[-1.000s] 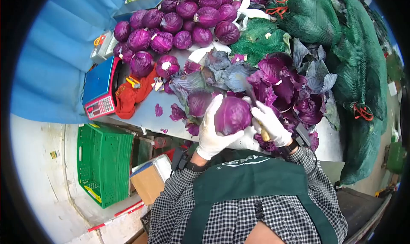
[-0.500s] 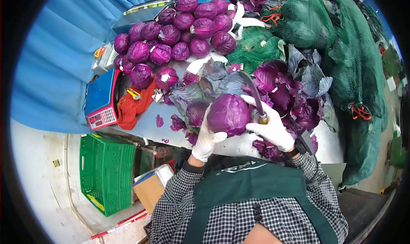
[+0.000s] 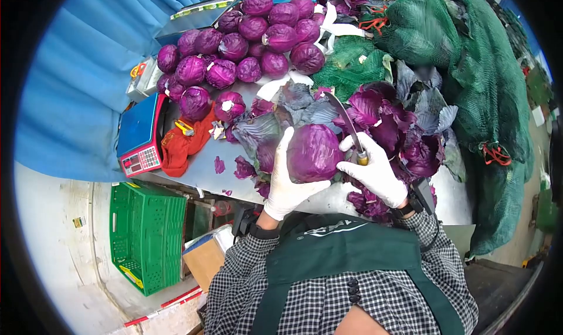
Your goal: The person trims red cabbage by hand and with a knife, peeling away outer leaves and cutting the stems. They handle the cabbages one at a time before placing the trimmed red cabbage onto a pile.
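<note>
A purple cabbage head (image 3: 314, 152) is between my two white-gloved hands. My left hand (image 3: 287, 185) rests against its left and lower side, thumb and fingers spread wide. On the right, my right hand (image 3: 375, 171) is closed on the handle of a curved knife (image 3: 346, 119), its blade pointing up and to the left. The right fingertips are close to the cabbage's right side. Loose outer leaves (image 3: 384, 121) lie to the right and behind the cabbage.
Many cabbages (image 3: 233, 46) are heaped at the back left. A scale (image 3: 139, 133) and a red cloth (image 3: 186, 149) lie at the left. Green mesh sacks (image 3: 489, 112) line the right. Green crates (image 3: 149, 235) stand below the table at left.
My left hand has opened wider around the cabbage, its fingers higher. The cabbage has turned a little, and my right hand and the knife have shifted slightly.
</note>
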Action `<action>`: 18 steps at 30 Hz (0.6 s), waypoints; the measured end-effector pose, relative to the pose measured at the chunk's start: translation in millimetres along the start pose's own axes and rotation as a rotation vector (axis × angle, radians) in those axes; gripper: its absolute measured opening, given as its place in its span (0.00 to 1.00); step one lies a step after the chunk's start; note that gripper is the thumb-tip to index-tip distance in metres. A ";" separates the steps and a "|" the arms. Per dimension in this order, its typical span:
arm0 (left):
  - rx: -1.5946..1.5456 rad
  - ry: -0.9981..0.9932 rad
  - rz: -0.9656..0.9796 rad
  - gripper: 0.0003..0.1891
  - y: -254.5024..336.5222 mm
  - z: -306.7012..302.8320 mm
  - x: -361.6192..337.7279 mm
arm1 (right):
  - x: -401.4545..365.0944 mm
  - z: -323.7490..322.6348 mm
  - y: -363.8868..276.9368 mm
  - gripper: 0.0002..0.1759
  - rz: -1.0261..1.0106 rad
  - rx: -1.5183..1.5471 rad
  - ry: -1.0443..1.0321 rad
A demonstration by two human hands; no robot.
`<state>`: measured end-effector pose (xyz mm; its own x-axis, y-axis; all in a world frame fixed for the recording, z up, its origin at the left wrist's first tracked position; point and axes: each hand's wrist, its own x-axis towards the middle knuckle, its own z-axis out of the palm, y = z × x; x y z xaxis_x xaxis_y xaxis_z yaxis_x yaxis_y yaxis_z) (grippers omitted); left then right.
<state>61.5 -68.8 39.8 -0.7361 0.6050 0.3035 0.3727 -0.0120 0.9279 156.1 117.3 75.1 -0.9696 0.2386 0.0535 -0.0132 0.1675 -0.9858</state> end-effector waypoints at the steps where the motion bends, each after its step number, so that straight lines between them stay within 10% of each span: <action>1: -0.003 -0.001 -0.009 0.62 -0.3 -0.2 -0.6 | 0.1 1.5 -0.7 0.18 -0.039 0.038 0.031; 18: 0.563 0.139 0.212 0.58 3.1 7.7 0.1 | -5.8 27.6 -1.9 0.31 0.018 -0.284 0.149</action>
<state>67.0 -62.6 41.1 -0.6658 0.5257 0.5295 0.7323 0.3241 0.5990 155.0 89.3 72.2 -0.9224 0.3779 0.0800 0.0928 0.4177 -0.9039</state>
